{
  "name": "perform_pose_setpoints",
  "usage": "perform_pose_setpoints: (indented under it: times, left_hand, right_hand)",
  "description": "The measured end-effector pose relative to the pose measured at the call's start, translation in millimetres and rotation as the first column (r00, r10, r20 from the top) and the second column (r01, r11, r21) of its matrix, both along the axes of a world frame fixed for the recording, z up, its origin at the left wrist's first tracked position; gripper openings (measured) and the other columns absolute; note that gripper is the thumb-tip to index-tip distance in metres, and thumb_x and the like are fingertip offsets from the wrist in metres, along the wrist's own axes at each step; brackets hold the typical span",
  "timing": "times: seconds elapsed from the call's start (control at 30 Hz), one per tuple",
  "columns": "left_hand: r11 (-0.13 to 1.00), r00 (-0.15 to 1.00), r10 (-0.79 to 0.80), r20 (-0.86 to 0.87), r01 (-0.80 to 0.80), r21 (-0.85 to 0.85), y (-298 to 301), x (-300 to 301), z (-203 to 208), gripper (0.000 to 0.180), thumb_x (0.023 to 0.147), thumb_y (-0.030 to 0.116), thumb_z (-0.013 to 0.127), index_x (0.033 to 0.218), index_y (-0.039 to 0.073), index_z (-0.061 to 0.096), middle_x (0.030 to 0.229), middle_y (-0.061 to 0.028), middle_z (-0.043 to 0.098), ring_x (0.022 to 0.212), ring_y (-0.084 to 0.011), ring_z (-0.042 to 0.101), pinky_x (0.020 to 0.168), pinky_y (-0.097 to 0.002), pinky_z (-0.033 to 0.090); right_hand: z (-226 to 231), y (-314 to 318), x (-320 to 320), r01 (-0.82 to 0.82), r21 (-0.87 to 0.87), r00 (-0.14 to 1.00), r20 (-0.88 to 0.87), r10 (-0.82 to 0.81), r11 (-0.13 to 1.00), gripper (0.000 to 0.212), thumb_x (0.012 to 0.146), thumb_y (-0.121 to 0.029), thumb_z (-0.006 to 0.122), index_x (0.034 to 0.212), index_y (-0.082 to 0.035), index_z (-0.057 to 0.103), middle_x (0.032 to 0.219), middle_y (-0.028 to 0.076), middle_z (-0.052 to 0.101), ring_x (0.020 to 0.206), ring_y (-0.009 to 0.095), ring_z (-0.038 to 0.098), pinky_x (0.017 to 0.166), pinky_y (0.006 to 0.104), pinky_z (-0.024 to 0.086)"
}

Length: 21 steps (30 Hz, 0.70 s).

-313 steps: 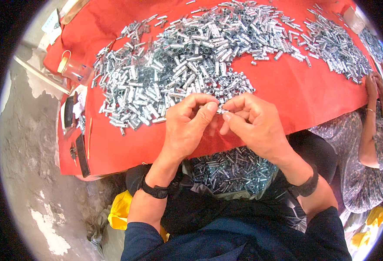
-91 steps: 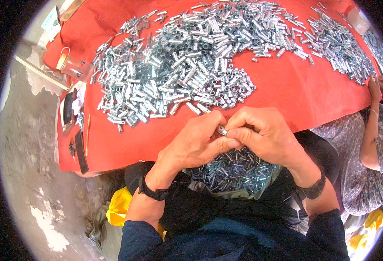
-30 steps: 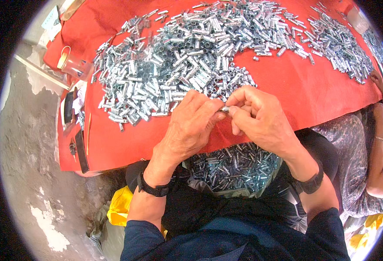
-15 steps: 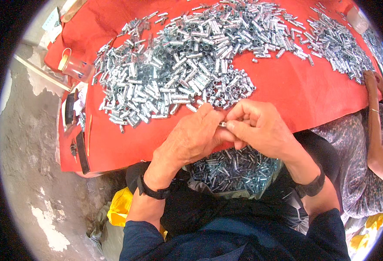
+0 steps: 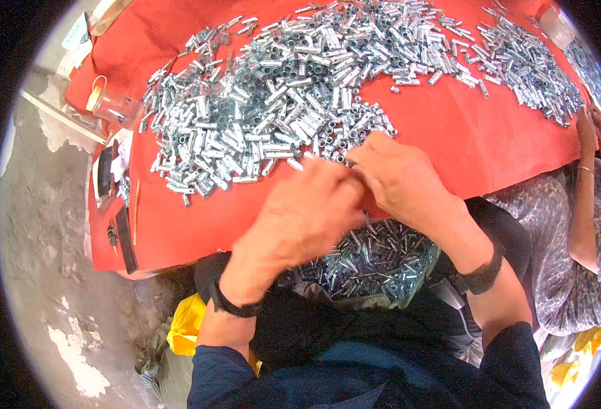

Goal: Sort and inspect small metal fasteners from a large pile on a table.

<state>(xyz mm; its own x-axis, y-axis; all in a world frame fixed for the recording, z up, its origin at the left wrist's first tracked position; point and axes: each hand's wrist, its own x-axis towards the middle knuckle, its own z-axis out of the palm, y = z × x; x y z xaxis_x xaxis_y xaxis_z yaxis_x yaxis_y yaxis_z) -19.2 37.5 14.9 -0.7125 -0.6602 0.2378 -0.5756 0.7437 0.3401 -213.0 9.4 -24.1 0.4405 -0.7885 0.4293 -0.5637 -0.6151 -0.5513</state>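
Observation:
My left hand (image 5: 307, 215) hovers over the near edge of the red cloth, its fingers curled inward and smeared by motion. Whatever it holds is hidden. Beside it, my right hand (image 5: 406, 177) is farther forward, with bent fingers pointing down at the near edge of a patch of small metal rings (image 5: 338, 140). Its fingertips are mostly out of sight, and I cannot make out what is between them. Behind the rings spreads a big heap of shiny metal tubes (image 5: 280, 116). Below my hands, a lined container of thin metal pins (image 5: 375, 266) sits at my lap.
Red cloth (image 5: 450, 129) covers the table. On the left are a clear plastic jar (image 5: 116, 108) and a dark flat bar (image 5: 126, 240). At the right, another person's arm (image 5: 584, 204) reaches to a second metal pile (image 5: 529, 71). A yellow bag (image 5: 188, 324) lies low left.
My hands have shifted from working together on a small metal piece. The right hand has moved forward to the rings, and the left has turned, with its fingers now blurred.

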Motion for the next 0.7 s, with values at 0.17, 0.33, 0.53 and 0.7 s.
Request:
perform_pose_setpoints:
  times: [0.17,0.33,0.53,0.7]
  left_hand:
    - [0.952,0.977,0.212,0.035,-0.198,-0.235,-29,35,-14,0.033,0.072,0.005,0.077,0.103,0.006,0.065,0.103,-0.0095,0.06,0.098,-0.0325,0.055,0.083,-0.0415,0.05]
    - [0.956,0.981,0.195,0.016,-0.186,-0.227,-30,31,-16,0.021,0.076,0.007,0.073,0.095,0.007,0.066,0.099,-0.0084,0.06,0.096,-0.0315,0.055,0.08,-0.0406,0.05]
    - [0.957,0.982,0.188,0.009,-0.181,-0.226,-29,27,-17,0.026,0.073,0.005,0.077,0.097,0.008,0.067,0.098,-0.0071,0.06,0.093,-0.0308,0.055,0.076,-0.0403,0.051]
    - [0.954,0.983,0.177,-0.046,-0.183,-0.238,-28,27,-18,0.026,0.072,0.003,0.077,0.096,0.007,0.067,0.095,-0.008,0.061,0.09,-0.0307,0.056,0.075,-0.0402,0.051]
  right_hand:
    - [12,2,11,-0.063,-0.031,0.969,-0.242,0.053,0.998,0.012,0.081,0.001,0.058,0.092,-0.001,0.058,0.088,0.015,0.059,0.08,0.036,0.065,0.067,0.0459,0.053]
    - [17,1,12,-0.051,-0.011,0.94,-0.339,0.044,0.999,0.012,0.079,0.0,0.061,0.091,0.0,0.06,0.089,0.017,0.062,0.079,0.035,0.068,0.066,0.0442,0.055]
    - [22,0,21,0.002,-0.05,0.911,-0.412,-0.023,0.999,0.012,0.08,-0.002,0.061,0.092,0.0,0.063,0.089,0.018,0.065,0.077,0.035,0.069,0.066,0.042,0.057]
    - [20,0,15,0.094,0.059,0.952,-0.297,-0.073,0.994,0.013,0.082,-0.007,0.062,0.091,0.001,0.063,0.083,0.02,0.065,0.08,0.037,0.067,0.069,0.0465,0.055]
